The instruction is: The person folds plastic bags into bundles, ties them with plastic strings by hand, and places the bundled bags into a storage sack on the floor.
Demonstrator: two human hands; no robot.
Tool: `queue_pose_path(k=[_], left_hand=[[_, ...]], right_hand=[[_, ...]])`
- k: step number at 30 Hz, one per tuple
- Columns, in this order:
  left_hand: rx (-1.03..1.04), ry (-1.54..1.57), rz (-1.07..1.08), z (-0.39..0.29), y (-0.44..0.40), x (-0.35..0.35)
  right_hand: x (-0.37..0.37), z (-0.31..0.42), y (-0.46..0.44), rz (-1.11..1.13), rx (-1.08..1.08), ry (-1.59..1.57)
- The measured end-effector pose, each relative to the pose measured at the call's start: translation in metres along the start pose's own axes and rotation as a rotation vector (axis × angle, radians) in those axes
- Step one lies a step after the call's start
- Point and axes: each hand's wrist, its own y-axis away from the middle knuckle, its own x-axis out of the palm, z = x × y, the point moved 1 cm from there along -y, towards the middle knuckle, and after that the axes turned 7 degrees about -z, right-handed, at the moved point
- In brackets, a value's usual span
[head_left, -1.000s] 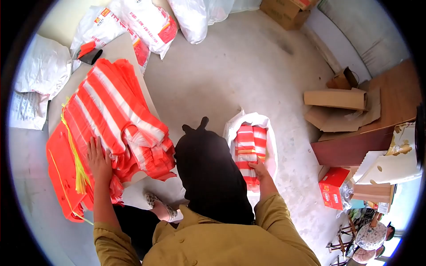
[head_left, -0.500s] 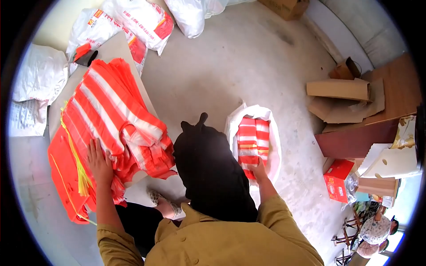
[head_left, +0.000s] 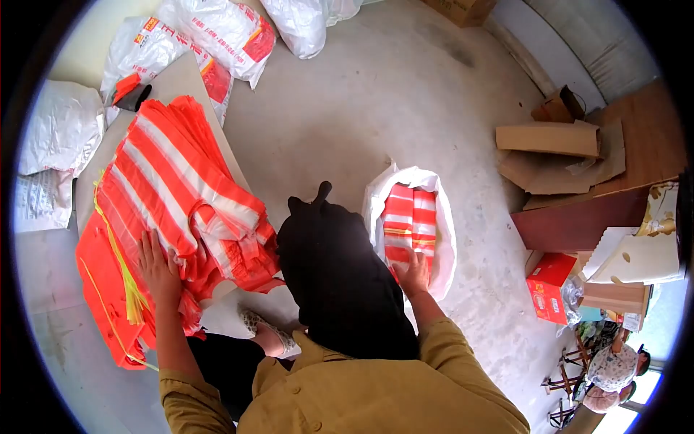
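Observation:
My left hand (head_left: 158, 269) lies open, with its fingers spread, on a thick pile of red and white striped plastic bags (head_left: 170, 170). Yellow strings (head_left: 130, 286) run over the red bags just left of it. My right hand (head_left: 413, 275) reaches into a white sack (head_left: 446, 239) on the floor. Its fingers are apart and rest against the near part of the folded striped bag bundles (head_left: 410, 213) inside. Where the fingertips meet the bundle, details are hard to make out.
A table (head_left: 173, 77) carries the pile. Full white sacks (head_left: 217, 32) stand at the back left. On the right are cardboard boxes (head_left: 549, 141), a red box (head_left: 548, 288) and wooden furniture (head_left: 578, 220). Other people (head_left: 614, 369) sit at the lower right.
My right hand has shifted slightly left, from the bundle's lower right edge onto its near part. My left hand stays flat on the pile. The view has shifted a little.

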Motion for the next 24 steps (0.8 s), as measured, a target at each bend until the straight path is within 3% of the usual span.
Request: queue_pose_path(k=[4,6,9,10,13,18,21,24], left_hand=[[0.01,-0.009,0.006,0.002,0.0,0.001],[0.009,-0.021,0.005,0.001,0.0,0.0],[-0.014,-0.03,0.029,-0.001,-0.001,-0.001],[-0.012,-0.025,0.026,-0.001,-0.001,-0.001],[-0.015,-0.018,0.023,0.0,-0.001,-0.001],[-0.042,-0.033,0.073,-0.006,-0.004,-0.009],[-0.024,0.055,0.008,0.008,0.001,0.012],[-0.102,0.12,0.046,0.003,0.003,0.004]], right_hand=[[0.089,-0.06,0.009,0.298,-0.003,-0.372],[0.092,-0.056,0.002,0.466,0.201,-0.617],[0.086,-0.045,-0.01,0.604,0.139,-0.541],[0.083,-0.042,-0.013,0.627,0.059,-0.44],[0.108,-0.055,-0.006,0.564,0.277,-0.609],[0.12,-0.07,-0.002,0.596,0.219,-0.453],[0.11,-0.065,-0.013,0.714,0.579,-0.61],[0.068,-0.048,-0.023,0.597,0.496,-0.656]])
